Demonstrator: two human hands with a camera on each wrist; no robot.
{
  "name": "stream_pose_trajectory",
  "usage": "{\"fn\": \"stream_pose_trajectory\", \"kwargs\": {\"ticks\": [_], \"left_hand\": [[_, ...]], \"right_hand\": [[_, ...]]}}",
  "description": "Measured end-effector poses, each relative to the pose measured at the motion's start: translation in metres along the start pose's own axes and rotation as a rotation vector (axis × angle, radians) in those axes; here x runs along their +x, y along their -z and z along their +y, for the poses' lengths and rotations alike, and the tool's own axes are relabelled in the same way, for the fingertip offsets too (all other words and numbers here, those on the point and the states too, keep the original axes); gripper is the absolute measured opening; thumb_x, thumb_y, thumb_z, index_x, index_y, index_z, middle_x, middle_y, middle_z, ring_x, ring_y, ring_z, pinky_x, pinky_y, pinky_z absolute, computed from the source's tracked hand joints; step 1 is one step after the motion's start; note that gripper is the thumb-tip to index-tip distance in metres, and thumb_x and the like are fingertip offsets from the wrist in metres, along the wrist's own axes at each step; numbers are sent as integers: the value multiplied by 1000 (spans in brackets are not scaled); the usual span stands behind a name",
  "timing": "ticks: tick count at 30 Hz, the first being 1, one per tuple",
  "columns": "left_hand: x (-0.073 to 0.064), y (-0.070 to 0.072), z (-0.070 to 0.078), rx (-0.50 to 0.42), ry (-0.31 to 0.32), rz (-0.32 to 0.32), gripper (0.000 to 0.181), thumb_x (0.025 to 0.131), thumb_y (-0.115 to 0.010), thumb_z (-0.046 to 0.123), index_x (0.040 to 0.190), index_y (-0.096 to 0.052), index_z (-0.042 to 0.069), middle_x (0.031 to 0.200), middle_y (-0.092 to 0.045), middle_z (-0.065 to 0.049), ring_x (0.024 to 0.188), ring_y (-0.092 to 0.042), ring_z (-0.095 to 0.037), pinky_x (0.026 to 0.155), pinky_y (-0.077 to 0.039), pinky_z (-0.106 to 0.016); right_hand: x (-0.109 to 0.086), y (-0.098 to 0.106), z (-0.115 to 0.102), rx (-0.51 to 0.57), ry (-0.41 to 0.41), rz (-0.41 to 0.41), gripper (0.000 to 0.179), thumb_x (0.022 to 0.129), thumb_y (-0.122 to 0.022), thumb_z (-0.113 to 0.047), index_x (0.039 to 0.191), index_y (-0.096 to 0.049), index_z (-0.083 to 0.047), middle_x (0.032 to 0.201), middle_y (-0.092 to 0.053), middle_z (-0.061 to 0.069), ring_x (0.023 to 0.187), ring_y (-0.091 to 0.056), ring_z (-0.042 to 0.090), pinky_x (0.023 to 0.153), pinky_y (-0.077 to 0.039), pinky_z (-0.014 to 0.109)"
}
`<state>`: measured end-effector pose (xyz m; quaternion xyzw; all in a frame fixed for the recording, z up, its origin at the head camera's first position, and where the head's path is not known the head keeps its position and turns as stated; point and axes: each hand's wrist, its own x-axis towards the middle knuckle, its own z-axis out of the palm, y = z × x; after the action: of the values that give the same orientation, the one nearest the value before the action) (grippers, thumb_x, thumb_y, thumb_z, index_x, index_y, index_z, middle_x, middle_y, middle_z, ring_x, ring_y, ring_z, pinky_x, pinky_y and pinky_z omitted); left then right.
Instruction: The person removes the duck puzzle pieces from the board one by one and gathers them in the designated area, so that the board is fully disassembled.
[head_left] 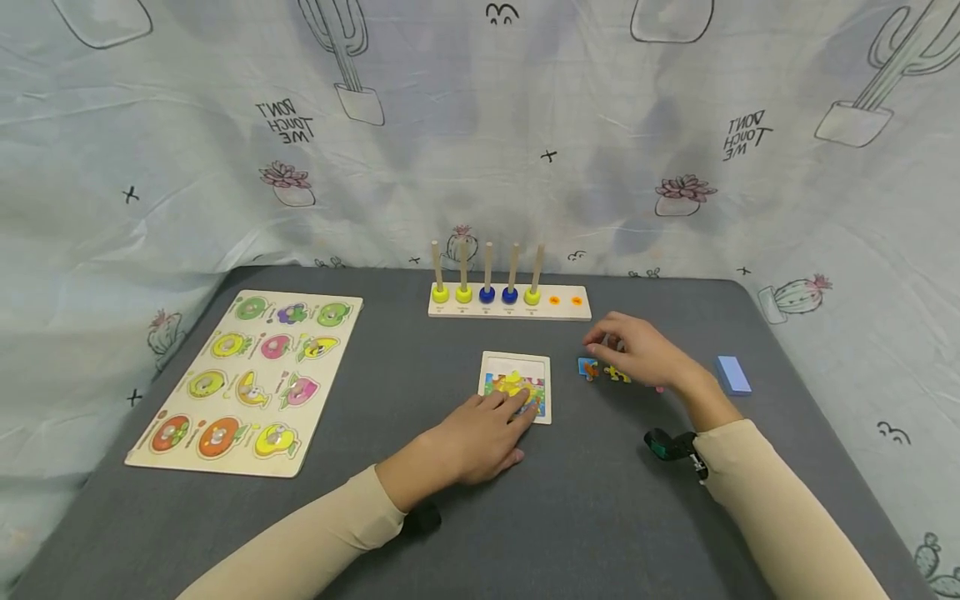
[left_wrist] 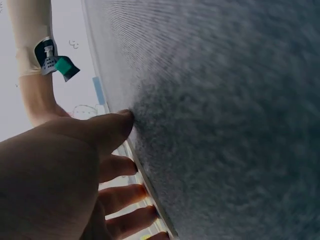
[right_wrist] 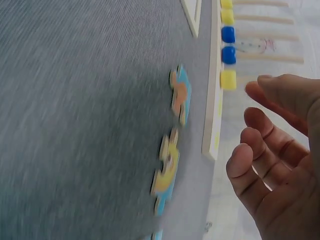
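1. Here's the left hand [head_left: 480, 437], fingers straight and a little apart, lying over the near edge of a square pale wooden puzzle tray [head_left: 517, 360] — the thumb sits out beyond that edge, on the near side.
2. Inside the tray, a yellow figure on a blue, green and red picture [head_left: 512, 383] shows past the fingertips; the hand hides part of it.
3. Over to the right hand [head_left: 637, 350]: fingers loosely bent, a gap between thumb and fingers, nothing pinched, hovering above the loose pieces.
4. And those pieces! A blue-and-orange wooden jigsaw piece [head_left: 586, 368] lies just off the tray's right edge, with a yellow-and-blue wooden jigsaw piece [head_left: 617, 374] beside it, farther right (the right wrist view shows the two apart).
5. Along the back edge of the dark grey cloth-covered surface [head_left: 420, 375], a long pale wooden counting board [head_left: 542, 312] carries five upright pegs, their rings yellow, yellow, blue, blue, yellow.
6. Toward the left edge, a large pale wooden fruit-puzzle board [head_left: 258, 415] lies flat; near the right edge rests a light-blue rectangular block [head_left: 732, 376].
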<state>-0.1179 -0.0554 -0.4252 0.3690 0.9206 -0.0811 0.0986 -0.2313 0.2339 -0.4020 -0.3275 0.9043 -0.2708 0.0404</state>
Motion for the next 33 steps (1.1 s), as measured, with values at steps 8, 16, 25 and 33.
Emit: {"fn": "stream_pose_trajectory", "kwargs": {"ticks": [8, 16, 25, 33], "left_hand": [[0, 3, 2, 23, -11, -6, 68, 108, -43, 52, 164, -29, 17, 171, -22, -6, 151, -34, -22, 117, -37, -42], [-1, 3, 2, 24, -6, -6, 69, 107, -44, 53, 164, -29, 16, 171, -23, -7, 149, -36, -22, 117, -37, -42], [-2, 1, -4, 1, -7, -2, 72, 107, -43, 56, 164, -28, 16, 172, -20, -6, 148, -34, -22, 117, -35, -43], [0, 2, -4, 3, -15, -20, 73, 106, -45, 57, 164, -28, 17, 172, -19, -5, 150, -32, -21, 116, -37, -42]], "right_hand": [[25, -13, -18, 33, 17, -31, 18, 104, -64, -21, 115, -73, -10, 107, -65, 0, 87, -58, 15, 75, -49, 39], [50, -29, -36, 95, 99, -64, 17, 104, -63, -18, 115, -73, -9, 107, -69, -1, 89, -62, 16, 74, -52, 38], [67, -40, -47, 135, 179, -114, 19, 105, -61, -15, 116, -72, -5, 109, -71, 2, 95, -66, 21, 82, -53, 41], [74, -49, -51, 171, 141, -159, 20, 106, -58, -16, 117, -72, -6, 109, -73, 8, 97, -67, 17, 87, -53, 42]]}}
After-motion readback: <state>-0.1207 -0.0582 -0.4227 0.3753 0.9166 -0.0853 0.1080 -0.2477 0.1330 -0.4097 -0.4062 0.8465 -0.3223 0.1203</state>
